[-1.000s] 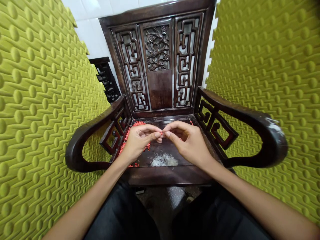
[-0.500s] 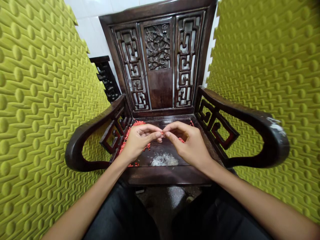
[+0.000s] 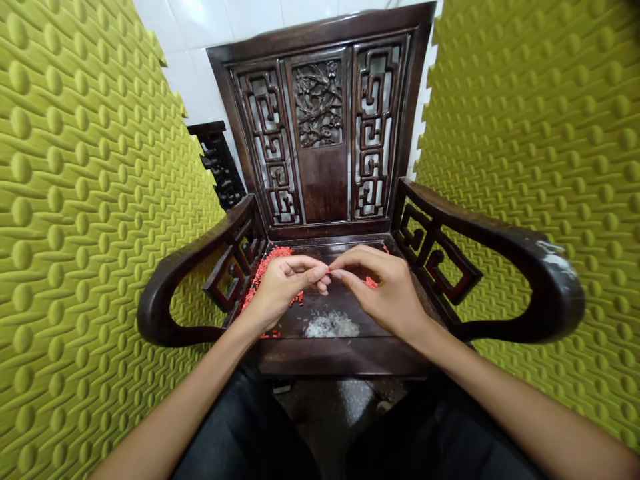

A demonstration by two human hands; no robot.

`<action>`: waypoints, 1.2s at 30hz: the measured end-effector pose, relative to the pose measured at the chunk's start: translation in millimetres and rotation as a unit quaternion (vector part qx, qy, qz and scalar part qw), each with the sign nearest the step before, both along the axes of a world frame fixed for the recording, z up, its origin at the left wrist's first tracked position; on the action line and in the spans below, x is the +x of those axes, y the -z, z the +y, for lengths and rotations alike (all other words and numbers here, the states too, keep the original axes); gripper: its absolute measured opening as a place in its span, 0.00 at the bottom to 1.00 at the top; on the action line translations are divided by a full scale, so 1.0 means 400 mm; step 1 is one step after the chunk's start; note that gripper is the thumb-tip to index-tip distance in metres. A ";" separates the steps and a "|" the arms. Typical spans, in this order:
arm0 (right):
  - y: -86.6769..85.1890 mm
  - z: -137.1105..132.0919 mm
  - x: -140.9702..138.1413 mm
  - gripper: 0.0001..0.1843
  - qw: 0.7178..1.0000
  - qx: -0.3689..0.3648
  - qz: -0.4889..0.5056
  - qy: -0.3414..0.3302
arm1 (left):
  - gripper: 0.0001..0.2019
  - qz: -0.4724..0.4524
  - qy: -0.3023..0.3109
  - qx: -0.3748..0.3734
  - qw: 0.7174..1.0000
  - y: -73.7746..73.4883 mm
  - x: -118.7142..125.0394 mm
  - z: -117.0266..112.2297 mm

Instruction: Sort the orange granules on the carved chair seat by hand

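Observation:
Above the seat of a dark wooden chair (image 3: 345, 355), my two hands meet at their fingertips. Thumb and forefinger of my left hand (image 3: 283, 285) are closed on a tiny red piece (image 3: 328, 271). My right hand (image 3: 385, 283) pinches the same piece from the other side; its exact shape is mostly covered by the fingers. Many similar red pieces (image 3: 267, 267) are heaped along the seat's left side, partly behind my left hand. A smaller red cluster (image 3: 371, 283) shows beneath my right hand. Nearer the front edge lies a heap of small whitish, translucent bits (image 3: 331, 325).
The carved chair back (image 3: 323, 180) rises behind the seat. Curved armrests flank it, the left armrest (image 3: 155, 300) and the right armrest (image 3: 560, 293). Yellow-green textured foam panels (image 3: 90, 200) stand on both sides. My legs are below the front edge.
The view has shifted slightly, so the chair sits a little lower in the picture. Both hands stay together at the red piece, with only small finger movements.

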State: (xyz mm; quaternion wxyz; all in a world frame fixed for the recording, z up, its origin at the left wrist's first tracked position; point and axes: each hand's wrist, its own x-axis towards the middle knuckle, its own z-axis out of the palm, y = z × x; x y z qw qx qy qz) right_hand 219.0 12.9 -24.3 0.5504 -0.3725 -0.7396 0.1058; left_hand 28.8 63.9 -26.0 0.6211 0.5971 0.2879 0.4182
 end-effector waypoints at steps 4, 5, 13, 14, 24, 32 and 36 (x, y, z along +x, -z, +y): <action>-0.002 -0.001 0.004 0.05 1.000 0.015 -0.026 -0.005 | 0.13 0.002 0.002 -0.010 1.000 -0.002 0.002 -0.002; -0.003 -0.002 0.004 0.05 0.999 0.017 -0.029 -0.005 | 0.13 0.002 0.003 -0.015 1.000 -0.003 0.002 -0.003; 0.000 -0.003 0.010 0.06 0.998 0.035 -0.049 -0.018 | 0.14 -0.005 0.018 -0.048 0.999 -0.004 0.007 -0.012; 0.001 -0.002 0.011 0.06 0.998 0.036 -0.050 -0.019 | 0.14 -0.006 0.020 -0.051 0.998 -0.005 0.008 -0.014; 0.006 -0.004 0.005 0.06 0.999 0.010 -0.019 -0.028 | 0.14 -0.012 0.032 -0.067 0.997 -0.004 0.010 -0.016; 0.006 0.000 0.003 0.05 0.998 -0.021 0.031 -0.051 | 0.11 -0.073 0.061 -0.138 0.986 0.010 0.013 -0.019; 0.011 0.008 0.006 0.04 0.997 -0.036 0.042 -0.059 | 0.10 -0.083 0.055 -0.152 0.983 0.008 0.015 -0.020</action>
